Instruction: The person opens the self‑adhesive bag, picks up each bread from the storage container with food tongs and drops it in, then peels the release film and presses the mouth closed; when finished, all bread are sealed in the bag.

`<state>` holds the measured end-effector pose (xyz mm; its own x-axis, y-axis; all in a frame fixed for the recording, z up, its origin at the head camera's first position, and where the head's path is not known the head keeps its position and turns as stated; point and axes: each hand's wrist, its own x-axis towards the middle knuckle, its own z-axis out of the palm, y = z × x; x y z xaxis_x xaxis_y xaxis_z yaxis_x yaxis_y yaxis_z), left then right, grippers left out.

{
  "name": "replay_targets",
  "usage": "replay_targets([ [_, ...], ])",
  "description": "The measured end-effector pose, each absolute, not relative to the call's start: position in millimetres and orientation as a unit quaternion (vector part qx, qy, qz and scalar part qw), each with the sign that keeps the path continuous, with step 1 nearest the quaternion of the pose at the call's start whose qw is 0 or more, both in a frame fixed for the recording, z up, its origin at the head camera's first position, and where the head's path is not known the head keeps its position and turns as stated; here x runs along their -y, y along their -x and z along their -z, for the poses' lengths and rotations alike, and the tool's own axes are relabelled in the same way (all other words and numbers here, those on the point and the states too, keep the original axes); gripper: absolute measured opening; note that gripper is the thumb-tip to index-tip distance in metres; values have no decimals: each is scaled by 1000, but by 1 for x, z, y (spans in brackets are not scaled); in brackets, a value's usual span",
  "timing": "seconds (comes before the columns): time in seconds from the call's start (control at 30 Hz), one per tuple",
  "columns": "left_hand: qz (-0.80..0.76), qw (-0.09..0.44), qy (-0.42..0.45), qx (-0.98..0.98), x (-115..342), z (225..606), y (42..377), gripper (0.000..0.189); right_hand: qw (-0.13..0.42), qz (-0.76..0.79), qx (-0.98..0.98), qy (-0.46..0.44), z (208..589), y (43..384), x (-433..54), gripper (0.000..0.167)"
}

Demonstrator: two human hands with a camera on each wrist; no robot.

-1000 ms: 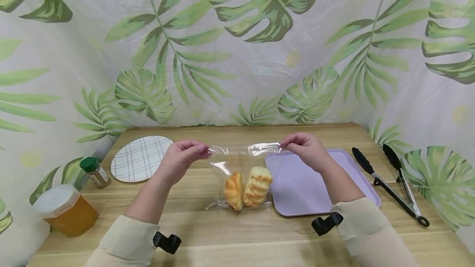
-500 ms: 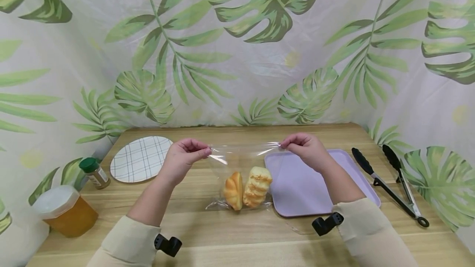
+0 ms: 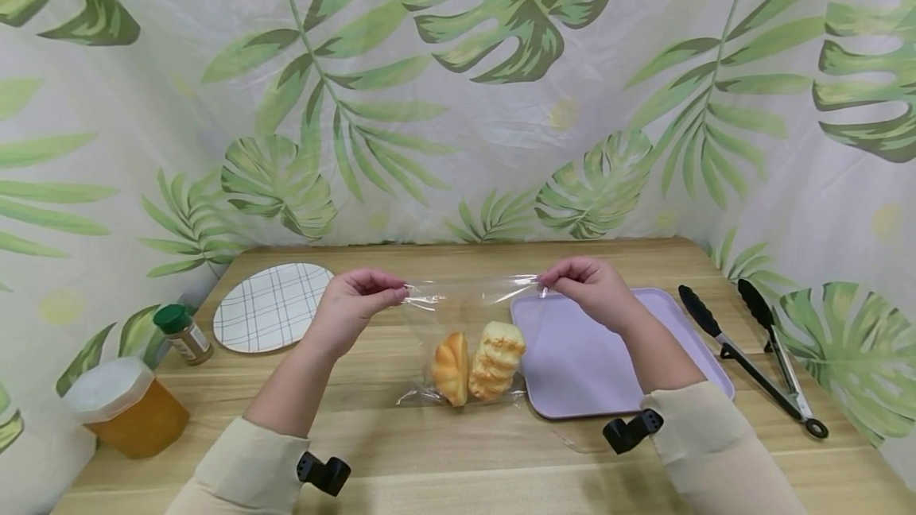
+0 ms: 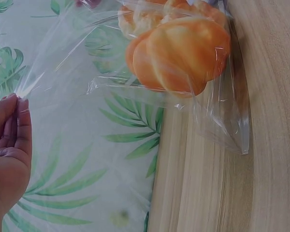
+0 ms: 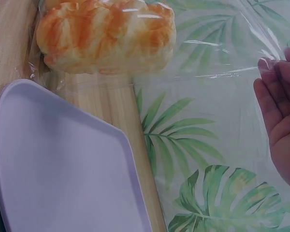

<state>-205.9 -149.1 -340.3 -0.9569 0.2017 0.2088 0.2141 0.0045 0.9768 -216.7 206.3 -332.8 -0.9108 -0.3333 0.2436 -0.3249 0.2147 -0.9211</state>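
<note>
A clear plastic bag is stretched upright between both hands over the wooden table. My left hand pinches its top left corner between thumb and fingers, also plain in the left wrist view. The top right corner is pinched by my right hand. Inside the bag, at the bottom, two bread pieces stand side by side: an orange-brown shell-shaped bun on the left and a paler ridged loaf on the right.
A lilac tray lies right of the bag, with black-tipped tongs beyond it. On the left are a checked oval plate, a green-capped spice jar and an amber-filled tub with a white lid.
My left hand has shifted slightly to the right and its thumb has straightened along the bag's edge. The right hand, the bag's bottom and the bread have stayed nearly still.
</note>
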Motion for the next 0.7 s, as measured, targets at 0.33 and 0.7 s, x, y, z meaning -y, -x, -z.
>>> replay_targets([
  [0.33,686,1,142,714,149,339,204,27,28,578,-784,226,328,216,-210,16],
  [0.7,686,2,142,713,149,340,205,28,54,566,-802,184,322,213,-206,26],
])
